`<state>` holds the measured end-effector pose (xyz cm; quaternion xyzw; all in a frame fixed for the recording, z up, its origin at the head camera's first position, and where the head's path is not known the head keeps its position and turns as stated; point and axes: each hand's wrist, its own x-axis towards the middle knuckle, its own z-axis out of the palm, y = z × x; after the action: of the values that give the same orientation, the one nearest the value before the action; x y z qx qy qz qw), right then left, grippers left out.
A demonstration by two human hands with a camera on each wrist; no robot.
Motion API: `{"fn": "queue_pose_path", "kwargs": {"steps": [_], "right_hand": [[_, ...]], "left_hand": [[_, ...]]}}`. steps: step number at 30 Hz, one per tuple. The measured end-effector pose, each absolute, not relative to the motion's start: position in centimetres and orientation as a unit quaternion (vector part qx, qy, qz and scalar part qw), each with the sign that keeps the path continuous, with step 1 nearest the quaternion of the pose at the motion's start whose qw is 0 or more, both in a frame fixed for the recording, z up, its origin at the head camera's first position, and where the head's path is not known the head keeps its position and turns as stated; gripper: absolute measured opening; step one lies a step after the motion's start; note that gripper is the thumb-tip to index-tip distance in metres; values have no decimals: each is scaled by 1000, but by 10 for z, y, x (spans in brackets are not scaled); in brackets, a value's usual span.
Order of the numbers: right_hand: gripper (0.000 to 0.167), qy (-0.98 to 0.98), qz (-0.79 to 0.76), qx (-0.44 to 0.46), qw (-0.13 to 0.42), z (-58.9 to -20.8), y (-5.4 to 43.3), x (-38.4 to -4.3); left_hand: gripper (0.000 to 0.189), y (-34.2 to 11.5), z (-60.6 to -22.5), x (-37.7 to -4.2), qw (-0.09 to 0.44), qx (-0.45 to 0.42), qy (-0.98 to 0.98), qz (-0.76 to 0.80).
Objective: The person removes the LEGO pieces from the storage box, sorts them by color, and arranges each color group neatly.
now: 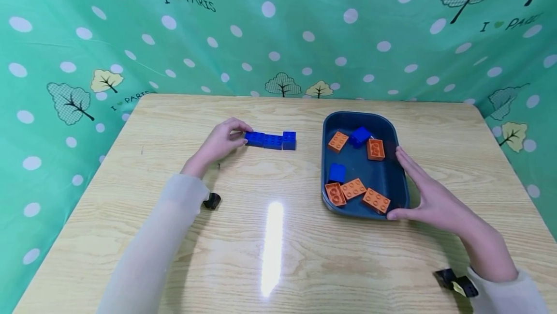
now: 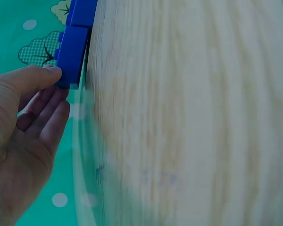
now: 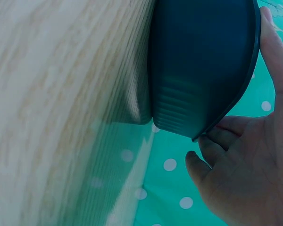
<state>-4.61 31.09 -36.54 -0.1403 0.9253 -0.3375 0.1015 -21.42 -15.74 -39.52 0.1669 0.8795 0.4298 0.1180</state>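
Three blue toy building bricks stand in a row on the table in the head view, end to end. The left hand (image 1: 219,142) pinches the leftmost blue brick (image 1: 254,139) at its outer end; in the left wrist view the thumb lies on that brick (image 2: 71,57) with fingers behind it. At the row's right end is a shorter-looking blue brick (image 1: 289,140). The right hand (image 1: 428,200) rests against the near right corner of a dark blue tray (image 1: 395,183), fingers extended along its right side and thumb at its near rim.
Inside the tray lie several orange bricks (image 1: 376,201) and two blue ones (image 1: 337,172), some upside down. A green patterned cloth (image 1: 243,23) hangs behind the wooden table (image 1: 226,256). Black pieces show near both sleeves.
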Motion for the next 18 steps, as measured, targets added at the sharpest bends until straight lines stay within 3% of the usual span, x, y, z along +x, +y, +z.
{"fn": "queue_pose_path", "kwargs": {"steps": [18], "right_hand": [[126, 918, -357, -136, 107, -367, 313, -47]], "left_hand": [[41, -148, -392, -216, 120, 198, 885, 405]]}}
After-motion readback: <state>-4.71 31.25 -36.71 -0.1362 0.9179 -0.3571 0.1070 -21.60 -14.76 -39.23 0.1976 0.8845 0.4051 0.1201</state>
